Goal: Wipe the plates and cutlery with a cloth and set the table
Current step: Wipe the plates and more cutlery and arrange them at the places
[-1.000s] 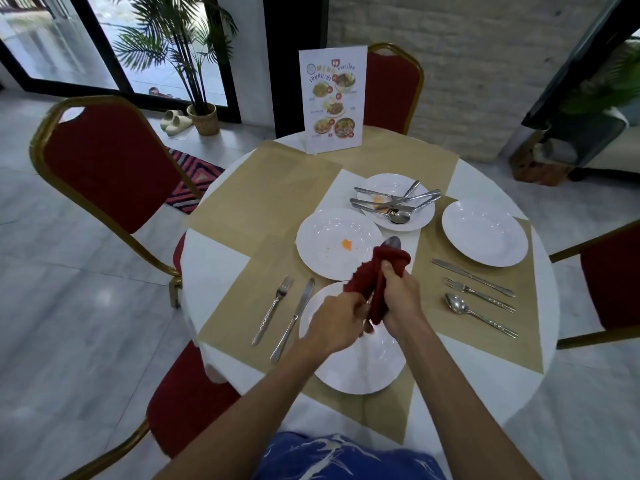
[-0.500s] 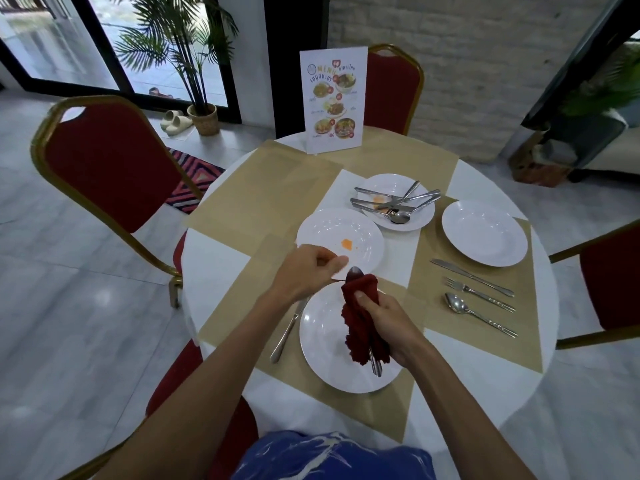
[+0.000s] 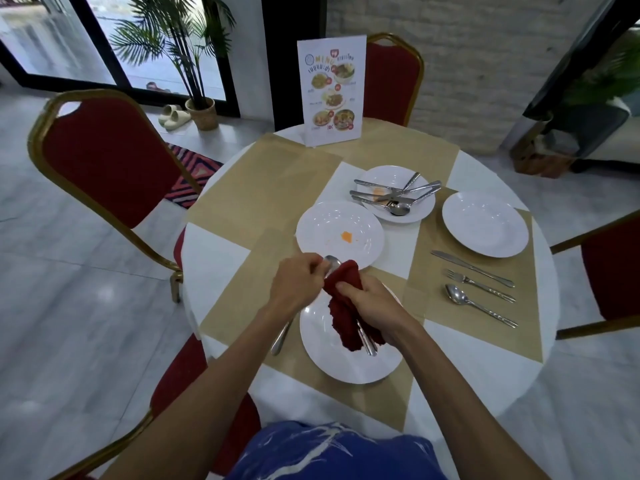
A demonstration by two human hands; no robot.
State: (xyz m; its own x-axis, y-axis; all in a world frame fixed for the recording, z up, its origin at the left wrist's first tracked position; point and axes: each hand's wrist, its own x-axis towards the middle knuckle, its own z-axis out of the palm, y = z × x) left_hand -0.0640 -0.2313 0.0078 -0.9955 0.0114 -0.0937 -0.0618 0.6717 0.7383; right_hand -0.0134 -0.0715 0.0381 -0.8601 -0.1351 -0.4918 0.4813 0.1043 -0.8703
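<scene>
You are holding the spoon (image 3: pixel 333 263) above the near plate (image 3: pixel 360 370); your left hand (image 3: pixel 298 285) has come back and is pinching its shiny bowl, while your right hand (image 3: pixel 375 306) is clamping the nubby red cloth (image 3: pixel 343 320) round the slim metal handle. The wiping is going on, the stained plate (image 3: pixel 329 226) waiting beyond.

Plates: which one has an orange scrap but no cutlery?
The centre plate, just beyond the cloth. The far plate has one too, but amid piled cutlery; the other two show none.
</scene>
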